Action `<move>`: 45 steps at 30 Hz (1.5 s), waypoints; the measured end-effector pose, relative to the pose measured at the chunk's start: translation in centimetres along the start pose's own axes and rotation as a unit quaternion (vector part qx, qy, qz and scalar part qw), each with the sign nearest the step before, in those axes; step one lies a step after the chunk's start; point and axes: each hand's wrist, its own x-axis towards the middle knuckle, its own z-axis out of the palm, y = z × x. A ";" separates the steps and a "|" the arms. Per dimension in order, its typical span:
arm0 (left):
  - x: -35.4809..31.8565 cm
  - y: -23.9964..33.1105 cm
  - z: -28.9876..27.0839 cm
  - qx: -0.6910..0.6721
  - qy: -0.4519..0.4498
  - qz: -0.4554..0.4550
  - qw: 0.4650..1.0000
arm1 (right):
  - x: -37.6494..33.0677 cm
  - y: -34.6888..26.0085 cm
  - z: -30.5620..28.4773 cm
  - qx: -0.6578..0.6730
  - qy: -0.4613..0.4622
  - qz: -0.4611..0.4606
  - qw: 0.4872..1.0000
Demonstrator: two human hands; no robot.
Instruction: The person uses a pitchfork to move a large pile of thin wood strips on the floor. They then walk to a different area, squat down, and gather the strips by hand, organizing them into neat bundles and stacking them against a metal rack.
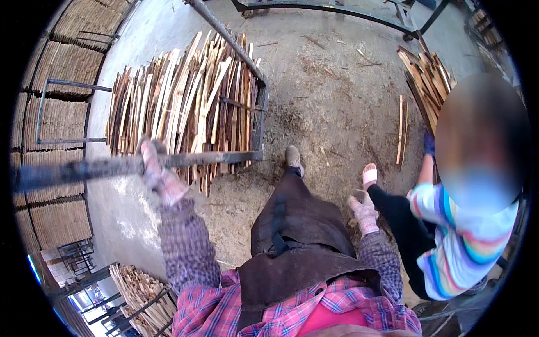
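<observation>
My left hand (156,168), in a pinkish work glove, is closed around a dark metal bar (208,159) of a cart frame. Within that frame lies a big pile of long wooden strips (174,101), just beyond the hand. My right hand (365,213), gloved as well, hangs at my right side with its fingers loosely apart and nothing in it. It is nearest to the dark-trousered leg of a person (460,241) crouched or seated at my right.
Beside that person stands a bundle of wooden strips (429,84); two loose strips (402,129) lie on the floor. Scraps litter the concrete floor (331,73). Tall stacks of boards (59,118) line the left. Another strip pile (143,297) sits at the lower left; a metal frame (331,10) crosses the far side.
</observation>
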 end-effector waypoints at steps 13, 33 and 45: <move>3.1 -2.3 -1.3 -0.024 -0.239 0.127 0.962 | 21.4 -30.9 10.4 -0.284 -0.111 -0.053 0.951; 12.7 -12.7 41.5 0.442 -0.243 -0.327 0.799 | 62.9 -58.3 -4.9 -0.140 -0.059 0.024 0.988; 30.8 -20.0 55.3 0.402 -0.240 -0.424 0.775 | 71.4 -70.8 5.0 -0.298 -0.103 -0.020 0.949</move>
